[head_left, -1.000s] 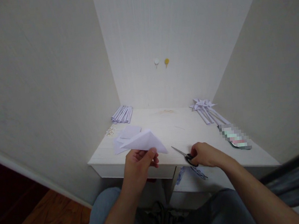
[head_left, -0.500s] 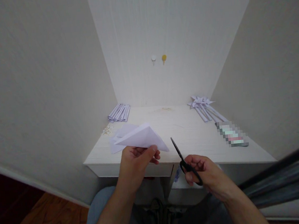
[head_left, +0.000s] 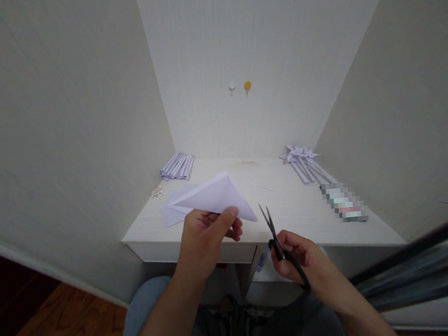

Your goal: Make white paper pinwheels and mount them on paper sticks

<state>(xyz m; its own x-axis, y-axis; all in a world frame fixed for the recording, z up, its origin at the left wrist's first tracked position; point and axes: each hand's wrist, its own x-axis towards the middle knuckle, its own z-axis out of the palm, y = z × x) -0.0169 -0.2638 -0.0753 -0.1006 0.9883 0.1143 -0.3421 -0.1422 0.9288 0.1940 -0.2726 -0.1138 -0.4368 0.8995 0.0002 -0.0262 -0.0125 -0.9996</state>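
Note:
A folded sheet of white paper [head_left: 220, 192], triangular in outline, is pinched along its lower edge by my left hand [head_left: 210, 235], thumb on top. My right hand [head_left: 302, 261] holds black-handled scissors [head_left: 273, 226] with the blades slightly apart, pointing up. A small gap separates the blade tips from the paper's right corner. Under and behind the folded piece, more white paper [head_left: 171, 215] lies on the desk [head_left: 283, 210].
Rolled paper sticks [head_left: 177, 166] lie at the back left, with small pale bits [head_left: 158, 191] before them. Folded paper stars on paper stems [head_left: 300, 155] rest at the back right, near a blurred-out phone [head_left: 344, 203]. Walls enclose the desk; two hooks [head_left: 247, 85] hang at the back.
The scissor blades have parted from closed to slightly open. The folded paper has risen a little and shifted right in my left hand.

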